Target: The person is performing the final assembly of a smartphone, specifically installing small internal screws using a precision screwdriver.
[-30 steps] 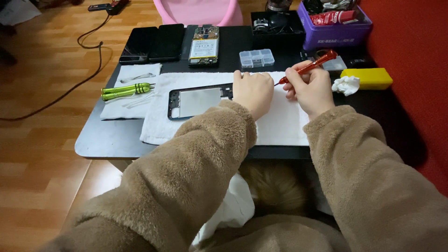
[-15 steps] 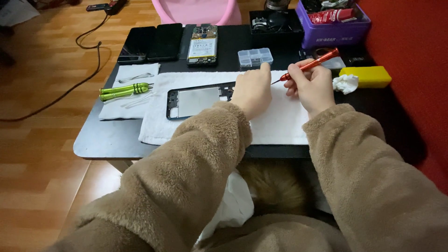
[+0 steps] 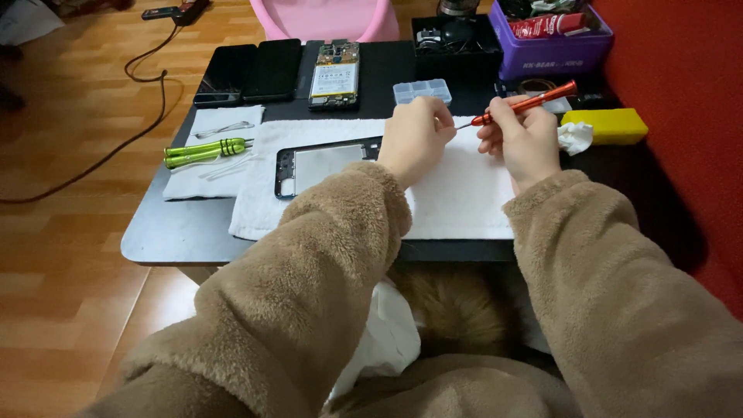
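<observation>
Right hand [image 3: 525,139] fingers pinch red screwdriver [image 3: 526,103]; tip meets curled left hand [image 3: 416,135] fingers.

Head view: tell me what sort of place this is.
Likely a home phone-repair bench: an opened phone and a phone frame lie on a small black table, and the right hand holds a red screwdriver.

You are sitting at a small dark table [image 3: 162,232] on glossy wooden flooring [image 3: 70,232], a red wall [image 3: 681,93] rising right.
</observation>
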